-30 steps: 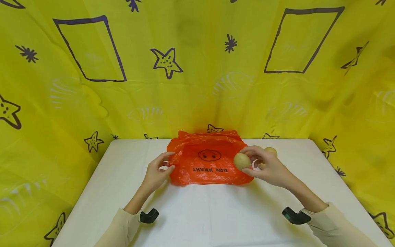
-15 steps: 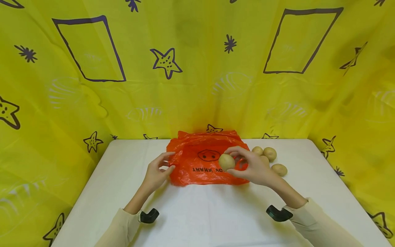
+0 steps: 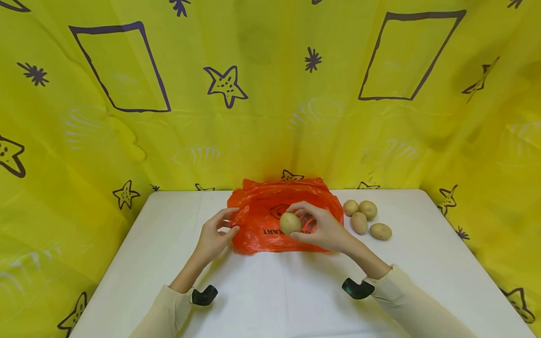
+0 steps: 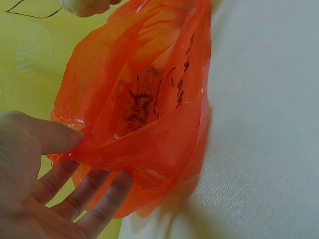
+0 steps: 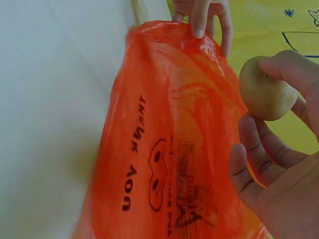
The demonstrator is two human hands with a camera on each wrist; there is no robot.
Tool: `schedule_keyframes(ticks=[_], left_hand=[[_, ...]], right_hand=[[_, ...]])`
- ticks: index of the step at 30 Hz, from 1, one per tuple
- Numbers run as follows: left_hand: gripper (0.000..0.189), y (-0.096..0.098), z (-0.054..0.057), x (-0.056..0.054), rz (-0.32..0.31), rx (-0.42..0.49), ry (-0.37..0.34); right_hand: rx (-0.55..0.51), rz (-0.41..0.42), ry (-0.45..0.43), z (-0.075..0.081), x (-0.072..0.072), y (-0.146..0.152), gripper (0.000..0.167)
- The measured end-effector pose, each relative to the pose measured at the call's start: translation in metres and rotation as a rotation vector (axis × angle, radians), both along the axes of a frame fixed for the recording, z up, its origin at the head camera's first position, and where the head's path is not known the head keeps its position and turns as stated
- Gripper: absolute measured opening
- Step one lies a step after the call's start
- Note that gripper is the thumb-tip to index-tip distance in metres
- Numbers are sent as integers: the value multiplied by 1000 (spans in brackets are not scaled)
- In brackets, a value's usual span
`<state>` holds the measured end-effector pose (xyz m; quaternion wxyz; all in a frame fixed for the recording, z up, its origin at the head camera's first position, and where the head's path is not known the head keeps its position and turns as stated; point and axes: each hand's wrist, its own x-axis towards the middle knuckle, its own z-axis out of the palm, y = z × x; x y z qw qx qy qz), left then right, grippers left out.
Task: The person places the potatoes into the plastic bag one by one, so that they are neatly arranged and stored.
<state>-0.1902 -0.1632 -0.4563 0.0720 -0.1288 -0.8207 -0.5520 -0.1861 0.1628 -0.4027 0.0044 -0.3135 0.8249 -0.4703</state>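
Note:
A red plastic bag with black print lies at the back middle of the white table, its mouth held apart. My left hand pinches the bag's left rim; in the left wrist view the thumb lies inside the rim and the fingers outside. Over the bag my right hand holds a round, pale potato between thumb and fingertips. Seen from the right wrist, the potato is just above the bag's opening, clear of the plastic. Inside the bag only printed plastic shows.
Several potatoes lie grouped on the white table to the right of the bag. A yellow curtain with star drawings hangs along the back and both sides of the table.
My right hand has carried the potato leftward from the bag's right edge to above its middle, and the potatoes behind it have come into sight. My left hand stays at the rim.

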Motion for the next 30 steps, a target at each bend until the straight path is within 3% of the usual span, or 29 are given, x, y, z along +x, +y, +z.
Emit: schedule_keyframes(ticks=[13, 30], left_hand=[[47, 0, -1, -1, 13, -16, -14], [45, 1, -1, 0, 8, -15, -4]], right_hand=[[16, 3, -65, -14, -19, -24, 47], [-5, -52, -170, -48, -39, -49, 45]])
